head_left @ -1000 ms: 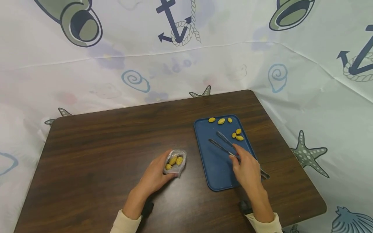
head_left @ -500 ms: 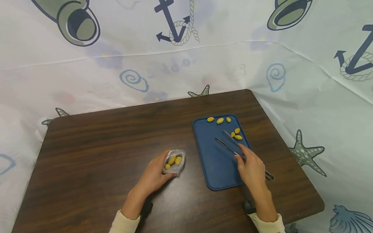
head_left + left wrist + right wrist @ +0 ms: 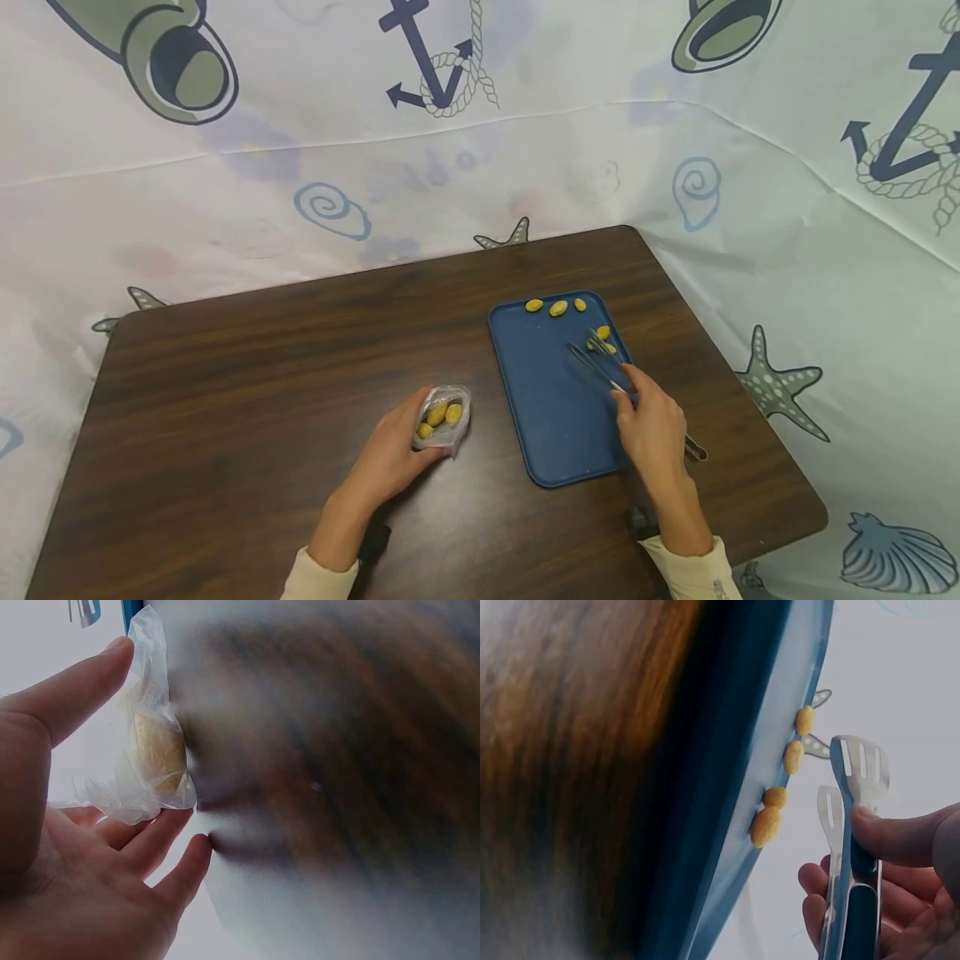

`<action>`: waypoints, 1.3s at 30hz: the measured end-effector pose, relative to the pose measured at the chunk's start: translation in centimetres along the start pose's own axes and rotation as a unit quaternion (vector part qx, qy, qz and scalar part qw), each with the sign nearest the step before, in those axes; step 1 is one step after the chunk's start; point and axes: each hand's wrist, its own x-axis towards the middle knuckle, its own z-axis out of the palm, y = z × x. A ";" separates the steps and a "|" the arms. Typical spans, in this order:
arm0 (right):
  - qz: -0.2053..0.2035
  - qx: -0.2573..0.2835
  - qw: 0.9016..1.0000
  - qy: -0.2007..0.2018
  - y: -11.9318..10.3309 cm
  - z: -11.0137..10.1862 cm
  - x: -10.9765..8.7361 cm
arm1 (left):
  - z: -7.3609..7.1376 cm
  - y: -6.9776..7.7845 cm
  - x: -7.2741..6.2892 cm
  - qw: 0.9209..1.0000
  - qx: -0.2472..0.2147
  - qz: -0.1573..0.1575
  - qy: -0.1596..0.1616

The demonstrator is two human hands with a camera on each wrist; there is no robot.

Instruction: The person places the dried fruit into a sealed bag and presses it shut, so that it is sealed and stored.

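In the head view, my left hand [image 3: 390, 446] holds a small clear plastic bag [image 3: 462, 425] upright on the table, its mouth spread. Yellow oval nut-like pieces [image 3: 437, 414] lie inside. The thumb and fingers stand on opposite sides of the bag [image 3: 154, 664] in the left wrist view. My right hand [image 3: 652, 429] grips metal tongs [image 3: 598, 368] over the blue tray [image 3: 555, 417]. Their slotted tips are apart, with one tip overlapping the right-hand group of yellow pieces [image 3: 603, 332]; contact cannot be told. Another row of pieces [image 3: 558, 308] sits along the tray's far edge.
The tray lies on the right part of a dark wood-grain table [image 3: 262, 417]. A white curtain [image 3: 585, 150] with sea prints hangs behind the table and along its right side.
The tongs have shifted a little right and toward the far side, and their tips now reach the right-hand group of pieces. The left hand and bag stay put; the head view has drifted slightly.
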 end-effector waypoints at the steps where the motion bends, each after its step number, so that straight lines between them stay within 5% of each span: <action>1: 0.004 -0.001 1.000 0.000 0.0 0.0 0.1 | 0.0 0.0 0.0 1.000 0.000 0.000 0.000; 39: 0.023 -0.064 0.997 -0.036 0.1 0.3 1.3 | -0.3 0.0 -0.3 1.000 0.008 0.000 0.006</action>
